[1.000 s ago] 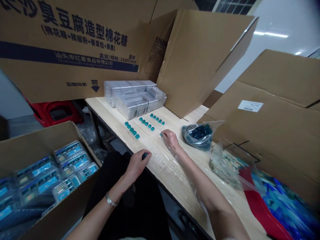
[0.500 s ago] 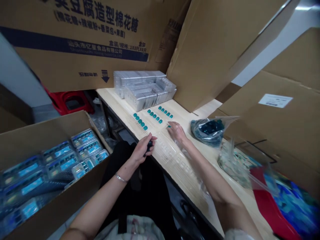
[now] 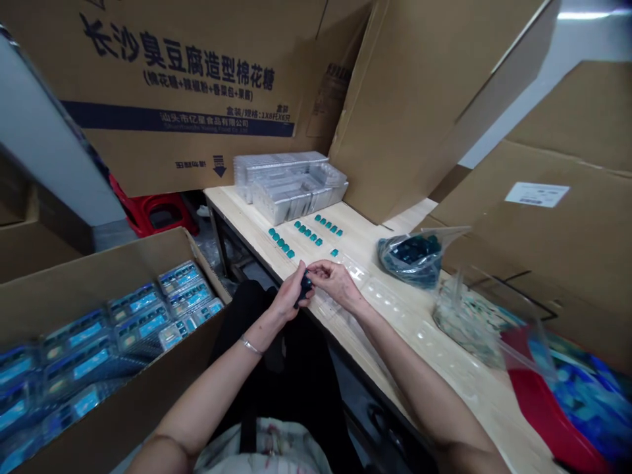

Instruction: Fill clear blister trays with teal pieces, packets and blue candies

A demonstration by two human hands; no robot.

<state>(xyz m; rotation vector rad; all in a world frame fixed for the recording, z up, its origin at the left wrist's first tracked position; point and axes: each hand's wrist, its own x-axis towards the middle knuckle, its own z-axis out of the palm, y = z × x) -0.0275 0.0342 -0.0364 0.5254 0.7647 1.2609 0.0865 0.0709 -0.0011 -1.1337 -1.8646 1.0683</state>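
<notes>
Packing workshop: printed carton (image 3: 197, 151), worktable (image 3: 363, 227), stacked clear trays (image 3: 291, 197), open box (image 3: 168, 378) of blister packs (image 3: 141, 322).

A large cardboard carton (image 3: 197, 141) printed with dark-blue Chinese characters and a blue band stands at the back, a plain cardboard panel (image 3: 424, 99) angled out beside it. Partly hidden below its left end is a red plastic stool (image 3: 135, 214), with another brown carton (image 3: 56, 227) at the far left. On the right, a carton (image 3: 498, 224) bears a white label (image 3: 537, 193).
</notes>
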